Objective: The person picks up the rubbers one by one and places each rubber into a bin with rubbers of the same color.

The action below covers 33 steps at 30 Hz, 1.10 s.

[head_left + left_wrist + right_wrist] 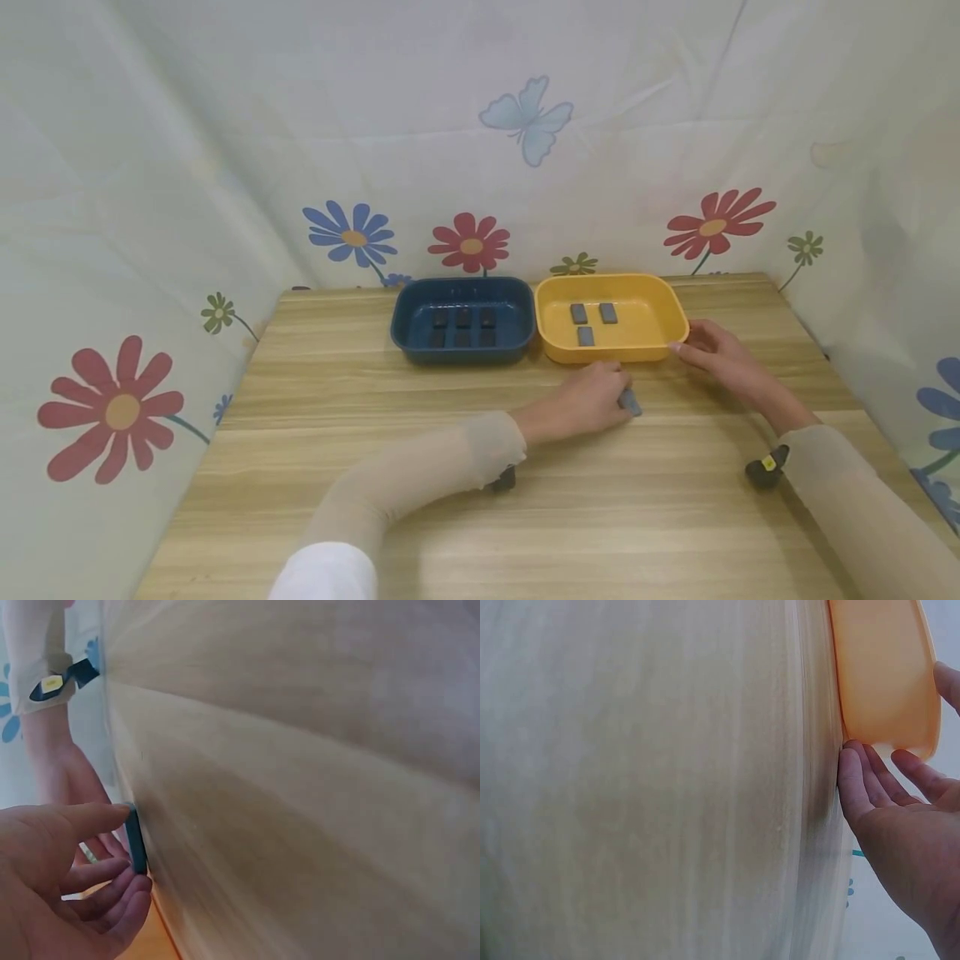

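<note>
My left hand [581, 403] is over the table in front of the yellow tray [611, 354]. It pinches a small flat grey-blue block [630, 402] between thumb and fingertips; in the left wrist view this block [136, 838] stands on edge, close to the tabletop. At the tray's front right corner my right hand [723, 360] holds the wall, with its thumb at the rim and the other fingers against the outside. Three grey blocks [608, 313] lie inside the yellow tray. Beside it, a dark blue tray [465, 355] contains several dark blocks [462, 317] in two rows.
Both trays stand side by side at the back of the wooden table [360, 483]. Behind them hangs a pale curtain [420, 142] printed with flowers and a butterfly. A black wrist device [767, 469] sits under the right sleeve.
</note>
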Motion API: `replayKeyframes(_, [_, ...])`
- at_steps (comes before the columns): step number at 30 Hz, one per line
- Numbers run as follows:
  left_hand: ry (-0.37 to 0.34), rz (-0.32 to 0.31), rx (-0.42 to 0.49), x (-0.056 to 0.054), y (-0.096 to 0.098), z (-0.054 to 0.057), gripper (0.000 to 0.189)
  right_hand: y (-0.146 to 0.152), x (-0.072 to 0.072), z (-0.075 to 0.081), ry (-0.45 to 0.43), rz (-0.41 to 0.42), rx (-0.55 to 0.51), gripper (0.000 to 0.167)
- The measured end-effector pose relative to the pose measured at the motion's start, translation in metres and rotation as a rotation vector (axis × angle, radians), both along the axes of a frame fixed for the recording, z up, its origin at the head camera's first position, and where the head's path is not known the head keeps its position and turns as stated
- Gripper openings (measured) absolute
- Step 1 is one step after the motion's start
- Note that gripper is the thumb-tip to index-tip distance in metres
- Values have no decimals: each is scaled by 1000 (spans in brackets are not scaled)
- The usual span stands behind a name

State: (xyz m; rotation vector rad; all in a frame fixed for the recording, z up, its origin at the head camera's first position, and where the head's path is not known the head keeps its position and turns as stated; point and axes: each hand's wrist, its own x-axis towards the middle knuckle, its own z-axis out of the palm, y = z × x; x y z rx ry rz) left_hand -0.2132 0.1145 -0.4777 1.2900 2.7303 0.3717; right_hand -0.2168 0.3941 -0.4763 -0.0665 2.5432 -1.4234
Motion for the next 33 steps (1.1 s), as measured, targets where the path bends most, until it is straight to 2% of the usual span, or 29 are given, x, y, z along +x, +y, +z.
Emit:
replayKeyframes(4, [-8, -36, -11, -2, 0, 6, 36, 0, 0, 0, 3, -1, 0, 79])
replayKeyframes(9, [-56, -83, 34, -8, -3, 16, 36, -1, 1, 1, 3, 0, -4, 80])
replayKeyframes(14, [-103, -83, 59, -18, -3, 39, 36, -2, 2, 4, 14, -1, -2, 79])
replayKeyframes(18, [-73, -73, 84, -31, -3, 59, 40, -4, 3, 4, 5, -4, -10, 80])
replayKeyframes(23, [-70, -43, 140, -54, -3, 71, 43, -3, 2, 2, -21, -17, -5, 84])
replayKeyframes(27, [-108, 15, 154, -73, -2, 73, 47, -2, 1, 2, -27, -20, -8, 85])
replayKeyframes(33, [-129, 74, 157, -97, 3, 54, 46, -1, -1, 1, -26, -23, -6, 83])
